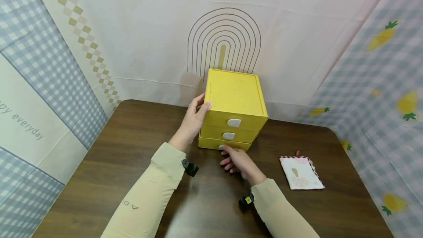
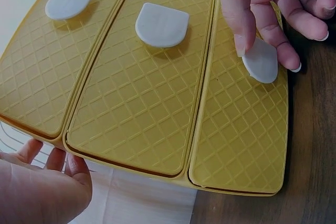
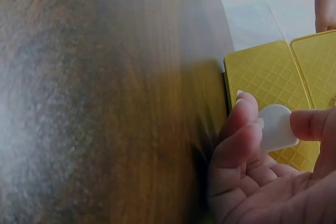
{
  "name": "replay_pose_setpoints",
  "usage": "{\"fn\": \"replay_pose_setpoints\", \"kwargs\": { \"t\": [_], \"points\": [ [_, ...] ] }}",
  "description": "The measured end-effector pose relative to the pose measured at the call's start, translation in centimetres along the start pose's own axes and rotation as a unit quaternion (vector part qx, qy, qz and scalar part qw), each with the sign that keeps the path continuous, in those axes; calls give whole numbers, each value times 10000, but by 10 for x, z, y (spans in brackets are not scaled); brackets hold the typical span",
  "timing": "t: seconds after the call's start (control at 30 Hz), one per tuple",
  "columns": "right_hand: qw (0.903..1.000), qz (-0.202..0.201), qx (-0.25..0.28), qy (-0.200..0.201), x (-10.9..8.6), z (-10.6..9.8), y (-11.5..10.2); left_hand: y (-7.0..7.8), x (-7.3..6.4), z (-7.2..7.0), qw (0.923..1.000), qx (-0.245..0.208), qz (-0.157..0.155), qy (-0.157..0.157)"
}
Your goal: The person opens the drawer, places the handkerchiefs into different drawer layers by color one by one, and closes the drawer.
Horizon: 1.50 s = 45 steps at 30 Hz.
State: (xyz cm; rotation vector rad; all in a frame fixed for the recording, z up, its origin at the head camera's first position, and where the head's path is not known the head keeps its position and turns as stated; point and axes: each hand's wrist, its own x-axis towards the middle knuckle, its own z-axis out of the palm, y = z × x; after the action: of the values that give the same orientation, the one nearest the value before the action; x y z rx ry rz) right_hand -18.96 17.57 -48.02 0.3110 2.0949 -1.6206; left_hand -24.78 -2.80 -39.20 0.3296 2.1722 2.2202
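A yellow three-drawer box [image 1: 236, 91] with white knobs stands on the table against the back cloth. My left hand [image 1: 195, 118] rests on its left side, the thumb at the top front corner and the fingers along the side wall. Down at the bottom drawer [image 2: 236, 129], my right hand [image 1: 239, 161] pinches the white knob [image 2: 261, 61] between thumb and index finger, the other fingers loosely bent below. In the left wrist view all three drawer fronts look about level with the frame.
A square white cloth pad [image 1: 300, 173] with a checked edge lies on the brown table [image 1: 132, 150], right of the box. Patterned cloth [image 1: 148, 39] hangs behind the table and along both sides.
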Motion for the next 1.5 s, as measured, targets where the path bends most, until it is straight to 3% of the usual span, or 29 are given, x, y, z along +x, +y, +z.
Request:
{"fn": "replay_pose_setpoints", "kwargs": {
  "t": [0.2, 0.6, 1.23, 1.5],
  "points": [
    [9997, 66, -134, -181, -4, 0, 4, -2, 0, -1, 10000, -60, -27, 66],
    [9984, -269, -414, -278, -22, 12, 21, -9, -3, -4, 9997, 14, -148, 191],
    [9939, -459, -999, -119, -52, 16, 27, -5, -2, -2, 9998, -151, 58, 67],
    [9939, -459, -943, -342, -57, 10, 26, -3, -2, 1, 9998, -160, 114, 62]
  ]
}}
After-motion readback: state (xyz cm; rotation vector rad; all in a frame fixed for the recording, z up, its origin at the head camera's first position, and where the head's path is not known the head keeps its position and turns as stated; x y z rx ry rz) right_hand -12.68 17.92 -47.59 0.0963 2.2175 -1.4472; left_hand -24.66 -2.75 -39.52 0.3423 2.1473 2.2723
